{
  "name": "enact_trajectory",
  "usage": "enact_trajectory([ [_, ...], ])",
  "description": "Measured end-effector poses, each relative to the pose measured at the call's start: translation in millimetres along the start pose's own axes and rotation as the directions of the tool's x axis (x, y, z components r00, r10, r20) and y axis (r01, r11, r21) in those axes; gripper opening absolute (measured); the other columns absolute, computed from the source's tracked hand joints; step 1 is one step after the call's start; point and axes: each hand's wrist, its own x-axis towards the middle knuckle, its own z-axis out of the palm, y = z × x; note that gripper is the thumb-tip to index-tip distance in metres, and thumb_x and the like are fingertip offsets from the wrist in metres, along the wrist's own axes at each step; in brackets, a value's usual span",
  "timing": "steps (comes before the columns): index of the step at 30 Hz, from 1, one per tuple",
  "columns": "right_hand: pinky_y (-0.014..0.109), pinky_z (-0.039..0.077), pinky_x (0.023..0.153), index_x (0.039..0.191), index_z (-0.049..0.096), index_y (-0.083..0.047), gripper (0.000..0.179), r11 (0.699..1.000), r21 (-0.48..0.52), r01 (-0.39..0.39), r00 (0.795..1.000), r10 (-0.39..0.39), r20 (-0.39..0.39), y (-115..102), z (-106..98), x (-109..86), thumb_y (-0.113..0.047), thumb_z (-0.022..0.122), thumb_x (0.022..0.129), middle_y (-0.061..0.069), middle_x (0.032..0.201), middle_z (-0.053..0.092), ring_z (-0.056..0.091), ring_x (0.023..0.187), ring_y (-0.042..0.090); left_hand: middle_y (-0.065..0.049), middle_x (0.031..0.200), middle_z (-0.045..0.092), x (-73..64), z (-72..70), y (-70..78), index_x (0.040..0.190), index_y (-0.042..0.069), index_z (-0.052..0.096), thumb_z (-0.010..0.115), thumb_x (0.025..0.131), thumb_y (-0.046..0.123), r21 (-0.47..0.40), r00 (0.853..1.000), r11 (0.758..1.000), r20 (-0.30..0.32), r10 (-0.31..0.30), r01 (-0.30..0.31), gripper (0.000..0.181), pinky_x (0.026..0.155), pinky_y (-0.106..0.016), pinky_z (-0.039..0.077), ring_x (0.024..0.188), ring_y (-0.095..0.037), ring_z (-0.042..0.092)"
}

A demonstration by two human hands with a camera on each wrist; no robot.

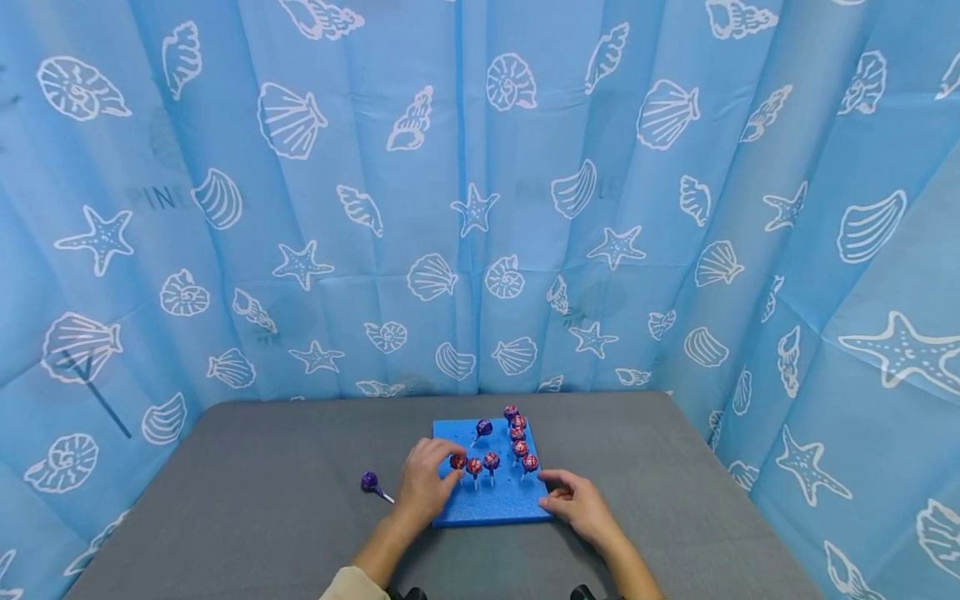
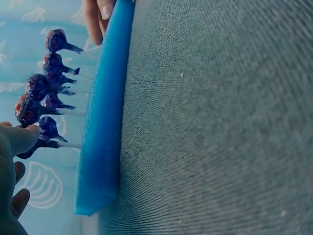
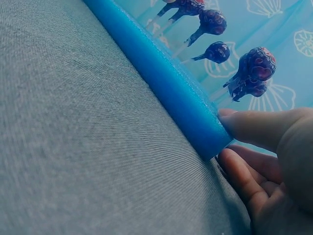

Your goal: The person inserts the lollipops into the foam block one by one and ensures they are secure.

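Note:
A blue foam board (image 1: 495, 502) lies on the grey table with several wrapped lollipops stuck upright in it. My left hand (image 1: 425, 483) reaches over the board's left side and pinches the head of a red lollipop (image 1: 458, 461), the leftmost of the front row. In the left wrist view, the thumb (image 2: 22, 138) lies against that head. Beside it stand a red lollipop (image 1: 474, 467) and a darker lollipop (image 1: 491, 461). My right hand (image 1: 581, 502) grips the board's right edge, the thumb (image 3: 259, 128) on top and the fingers at the side.
A loose purple lollipop (image 1: 370, 482) lies on the table (image 1: 292, 475) left of the board. More lollipops (image 1: 521, 449) form a column along the board's right side, and a purple one (image 1: 483, 427) stands toward the back. A blue shell-patterned curtain (image 1: 450, 250) hangs behind the table.

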Motion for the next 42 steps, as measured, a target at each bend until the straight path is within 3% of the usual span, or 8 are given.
enact_trajectory([
  [7, 0.028, 0.049, 0.066, 0.124, 0.061, 0.001, 0.040, 1.000, -0.007, -0.004, 1.000, 0.004, -0.003, 1, 1, -0.7, -0.015, 0.072, 0.089, 0.007, 0.098, 0.062, 0.058, 0.079, 0.019, 0.006, 0.099, 0.067, -3.1, 0.3, -0.9, 0.100, 0.020, 0.071, 0.087, 0.073, 0.015, -0.013, 1.000, 1.000, -0.025, 0.018, -0.019, 0.032, 0.081, -0.037, 0.049, 0.094, -0.014, 0.057],
  [19, 0.028, 0.049, 0.065, 0.124, 0.061, 0.000, 0.040, 1.000, -0.010, -0.004, 1.000, 0.004, 0.003, -1, 2, -1.0, -0.014, 0.072, 0.089, 0.008, 0.100, 0.062, 0.057, 0.079, 0.019, 0.006, 0.108, 0.064, -10.8, 0.9, -2.0, 0.110, 0.020, 0.070, 0.087, 0.073, 0.010, -0.094, 0.999, 0.996, -0.031, -0.007, 0.004, 0.042, 0.086, -0.043, 0.048, 0.103, -0.016, 0.055],
  [28, 0.028, 0.049, 0.065, 0.124, 0.061, 0.001, 0.040, 1.000, 0.001, -0.001, 1.000, 0.001, 0.005, 1, 1, -0.3, -0.014, 0.072, 0.088, 0.008, 0.101, 0.062, 0.058, 0.079, 0.019, 0.008, 0.109, 0.063, -18.7, -5.2, -6.8, 0.106, 0.024, 0.071, 0.087, 0.073, 0.012, -0.111, 0.994, 0.990, -0.049, -0.098, 0.092, 0.039, 0.087, -0.044, 0.047, 0.104, -0.016, 0.055],
  [33, 0.027, 0.049, 0.065, 0.124, 0.061, 0.001, 0.040, 1.000, -0.003, 0.006, 1.000, -0.006, 0.000, 1, 0, 0.6, -0.014, 0.073, 0.088, 0.007, 0.097, 0.062, 0.057, 0.078, 0.019, 0.006, 0.109, 0.064, -23.9, -11.9, -12.9, 0.104, 0.021, 0.071, 0.087, 0.071, 0.009, -0.112, 0.993, 0.989, -0.063, -0.101, 0.094, 0.039, 0.086, -0.045, 0.047, 0.104, -0.018, 0.055],
  [38, 0.028, 0.049, 0.064, 0.125, 0.061, 0.001, 0.041, 1.000, -0.001, 0.006, 1.000, -0.006, 0.003, 1, -1, 0.3, -0.014, 0.072, 0.089, 0.007, 0.094, 0.061, 0.057, 0.078, 0.019, 0.007, 0.109, 0.064, -25.9, -22.2, -18.6, 0.104, 0.021, 0.072, 0.088, 0.072, 0.012, -0.076, 0.992, 0.990, -0.033, -0.121, 0.118, 0.037, 0.087, -0.044, 0.046, 0.104, -0.018, 0.055],
  [42, 0.028, 0.049, 0.063, 0.125, 0.060, 0.002, 0.040, 1.000, 0.000, 0.004, 1.000, -0.004, 0.002, 0, 0, -0.2, -0.013, 0.072, 0.089, 0.007, 0.093, 0.061, 0.057, 0.078, 0.019, 0.007, 0.107, 0.064, -25.5, -31.2, -23.4, 0.103, 0.022, 0.072, 0.087, 0.072, 0.015, -0.043, 0.988, 0.987, 0.027, -0.152, 0.153, 0.035, 0.088, -0.046, 0.045, 0.105, -0.019, 0.055],
])
